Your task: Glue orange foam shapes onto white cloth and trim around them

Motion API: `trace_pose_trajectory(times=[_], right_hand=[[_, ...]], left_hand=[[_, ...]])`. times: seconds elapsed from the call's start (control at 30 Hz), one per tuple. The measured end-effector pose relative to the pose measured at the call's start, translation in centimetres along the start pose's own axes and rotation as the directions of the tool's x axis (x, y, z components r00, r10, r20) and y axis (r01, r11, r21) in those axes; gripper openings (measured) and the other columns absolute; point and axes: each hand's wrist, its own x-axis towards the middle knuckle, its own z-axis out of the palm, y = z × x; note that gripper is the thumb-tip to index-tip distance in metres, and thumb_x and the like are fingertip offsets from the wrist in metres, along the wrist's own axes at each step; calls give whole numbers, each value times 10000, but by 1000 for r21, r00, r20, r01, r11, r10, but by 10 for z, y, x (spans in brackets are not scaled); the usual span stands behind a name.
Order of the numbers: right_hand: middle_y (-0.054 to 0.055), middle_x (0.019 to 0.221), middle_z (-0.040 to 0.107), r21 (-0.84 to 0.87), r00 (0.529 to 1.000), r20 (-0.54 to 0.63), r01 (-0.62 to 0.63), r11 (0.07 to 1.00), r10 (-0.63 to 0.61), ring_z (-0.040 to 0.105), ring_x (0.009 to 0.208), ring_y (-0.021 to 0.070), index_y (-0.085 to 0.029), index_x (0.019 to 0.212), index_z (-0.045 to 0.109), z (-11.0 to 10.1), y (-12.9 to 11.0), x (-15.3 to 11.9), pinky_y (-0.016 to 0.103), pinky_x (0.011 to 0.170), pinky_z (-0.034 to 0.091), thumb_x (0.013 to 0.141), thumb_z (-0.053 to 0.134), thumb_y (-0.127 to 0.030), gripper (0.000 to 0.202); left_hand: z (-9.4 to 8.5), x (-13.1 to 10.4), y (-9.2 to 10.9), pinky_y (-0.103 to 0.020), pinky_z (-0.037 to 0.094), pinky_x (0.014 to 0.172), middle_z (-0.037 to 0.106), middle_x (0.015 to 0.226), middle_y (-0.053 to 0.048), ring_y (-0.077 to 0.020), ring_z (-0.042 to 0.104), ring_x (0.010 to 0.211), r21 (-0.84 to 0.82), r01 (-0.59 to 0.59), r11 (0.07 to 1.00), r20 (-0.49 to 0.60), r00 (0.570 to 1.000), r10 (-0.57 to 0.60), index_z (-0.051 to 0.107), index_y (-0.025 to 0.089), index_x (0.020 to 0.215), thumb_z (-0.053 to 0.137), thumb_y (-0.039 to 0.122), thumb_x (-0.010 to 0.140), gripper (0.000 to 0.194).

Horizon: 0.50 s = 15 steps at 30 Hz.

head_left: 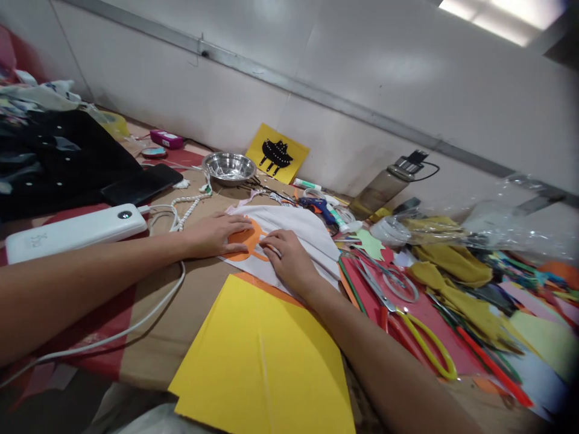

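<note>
Left hand (215, 236) laid flat, fingers extended, across an orange paper-like cut-out (254, 240). Right hand (292, 262) with fingers bent and close together at the cut-out's right part; whether it grips anything cannot be told. The cut-out lies on creased white fabric (305, 224) upon the brown-and-red tabletop (163, 352), just beyond bright yellow flat sheets (294, 361).

A black phone (143, 184) lies near a white power bank (76, 234).
</note>
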Motion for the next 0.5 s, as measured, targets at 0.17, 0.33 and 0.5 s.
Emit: trace_pose_trajectory(times=[0.17,0.33,0.5], right_hand=[[92,1060,660,13,999,-45,-10,1000,10,536,1067,245,-221,978,685,5,4,-6,429,965,449,903,508,-195,194],[94,1076,661,7,992,-122,-45,999,45,534,1091,256,-224,996,672,-5,2,-6,432,987,435,872,542,-206,181],[123,1135,640,-70,893,-422,-205,976,157,557,1088,253,-187,1094,636,-48,39,5,416,921,470,863,524,-270,270]], left_hand=[[1,1,-2,-318,204,1137,492,1460,-59,-196,365,1396,-32,0,999,5,1000,0,497,203,1384,432,603,910,624],[-1,0,-1,-334,217,1135,486,1464,-58,-203,368,1395,-38,6,999,8,1000,-6,505,198,1379,437,600,910,622],[0,0,-3,-334,228,1135,502,1451,-54,-209,379,1391,-33,-7,999,-1,1000,7,527,210,1366,424,579,925,584]])
